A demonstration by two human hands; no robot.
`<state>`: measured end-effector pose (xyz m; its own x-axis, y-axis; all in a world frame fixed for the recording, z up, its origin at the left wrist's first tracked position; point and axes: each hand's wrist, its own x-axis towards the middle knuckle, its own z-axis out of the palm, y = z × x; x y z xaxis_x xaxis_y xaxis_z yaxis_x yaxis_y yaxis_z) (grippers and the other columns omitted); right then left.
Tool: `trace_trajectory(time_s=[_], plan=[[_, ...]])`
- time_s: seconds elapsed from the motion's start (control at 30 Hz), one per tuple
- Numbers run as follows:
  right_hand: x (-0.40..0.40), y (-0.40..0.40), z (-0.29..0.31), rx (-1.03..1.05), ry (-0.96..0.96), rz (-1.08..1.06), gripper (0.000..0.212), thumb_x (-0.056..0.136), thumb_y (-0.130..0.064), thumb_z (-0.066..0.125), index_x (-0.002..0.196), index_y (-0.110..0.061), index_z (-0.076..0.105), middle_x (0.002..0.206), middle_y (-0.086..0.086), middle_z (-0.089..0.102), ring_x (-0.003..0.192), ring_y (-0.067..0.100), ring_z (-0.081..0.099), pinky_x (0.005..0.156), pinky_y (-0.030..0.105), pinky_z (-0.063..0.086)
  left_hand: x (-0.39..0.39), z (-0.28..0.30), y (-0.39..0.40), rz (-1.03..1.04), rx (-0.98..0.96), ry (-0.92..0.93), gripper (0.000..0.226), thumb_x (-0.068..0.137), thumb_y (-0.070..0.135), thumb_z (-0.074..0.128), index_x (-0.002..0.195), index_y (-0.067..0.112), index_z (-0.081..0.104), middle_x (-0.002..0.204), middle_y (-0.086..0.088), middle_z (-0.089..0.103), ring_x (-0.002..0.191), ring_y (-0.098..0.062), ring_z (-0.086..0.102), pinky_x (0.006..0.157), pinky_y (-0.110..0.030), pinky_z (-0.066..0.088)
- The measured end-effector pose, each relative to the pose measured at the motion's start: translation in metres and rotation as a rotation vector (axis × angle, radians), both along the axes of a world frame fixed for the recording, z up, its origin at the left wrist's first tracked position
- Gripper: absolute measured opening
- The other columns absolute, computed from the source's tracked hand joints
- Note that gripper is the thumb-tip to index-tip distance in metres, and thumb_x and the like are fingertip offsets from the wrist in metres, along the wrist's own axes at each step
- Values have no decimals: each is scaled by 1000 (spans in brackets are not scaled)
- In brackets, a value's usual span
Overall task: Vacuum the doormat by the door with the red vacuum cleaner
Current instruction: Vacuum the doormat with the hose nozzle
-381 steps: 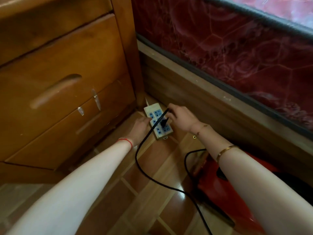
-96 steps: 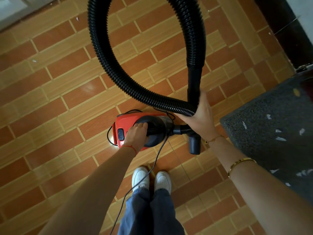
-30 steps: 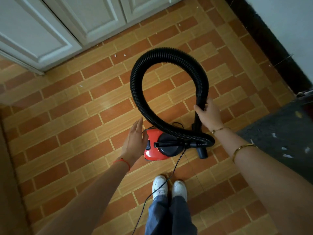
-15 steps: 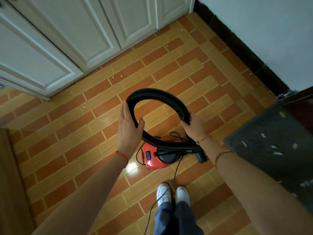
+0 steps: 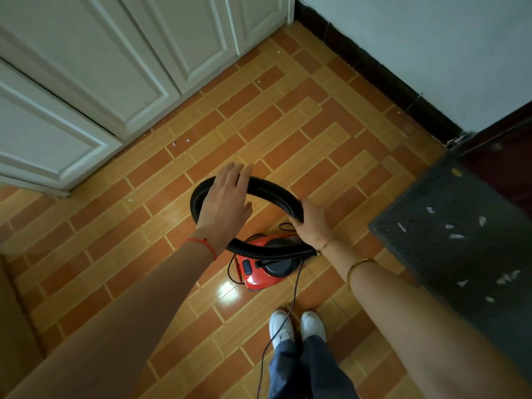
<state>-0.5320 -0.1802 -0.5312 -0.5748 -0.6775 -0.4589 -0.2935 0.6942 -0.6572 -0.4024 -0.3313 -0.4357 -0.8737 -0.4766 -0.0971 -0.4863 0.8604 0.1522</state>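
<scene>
A floor point(image 5: 161, 254) of orange and brown tiles runs up to white panelled doors point(image 5: 121, 67) at the top left and a pale wall point(image 5: 431, 53) with a dark skirting at the top right. The grey mat point(image 5: 460, 240) lies at the right edge against a dark doorway, dotted with white scraps point(image 5: 456, 236), well apart from both hands. The red vacuum point(image 5: 259, 269) sits on the tiles just ahead of the person's white shoes point(image 5: 280, 329), its black cord point(image 5: 288, 321) trailing back between them. Its black ribbed hose point(image 5: 273, 191) curls up in a loop above the body. The left hand point(image 5: 227, 203) lies flat over the left side of the loop, fingers straight and spread, not gripping; whether the palm touches the hose cannot be told. The right hand point(image 5: 312, 226) is closed around the hose at the right side of the loop. A red string circles the left wrist and a gold bangle the right forearm.
</scene>
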Motion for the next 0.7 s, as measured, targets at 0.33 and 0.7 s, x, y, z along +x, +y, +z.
trace_trajectory(time_s=[0.33,0.7], plan=[[29,22,-18,-34,107,153,30,90,-20,65,115,-12,52,113,5,56,104,22,59,76,23,42,-58,-11,33,-390,-104,-619,30,84,44,62,93,16,56,74,2,52,70,-20,57,62,-30,45],[15,56,-30,93,10,153,35,89,-10,61,123,-15,54,123,4,56,111,24,57,93,35,47,-47,-30,68,-296,274,-657,28,85,41,56,98,17,61,71,3,56,70,-18,62,60,-29,54]])
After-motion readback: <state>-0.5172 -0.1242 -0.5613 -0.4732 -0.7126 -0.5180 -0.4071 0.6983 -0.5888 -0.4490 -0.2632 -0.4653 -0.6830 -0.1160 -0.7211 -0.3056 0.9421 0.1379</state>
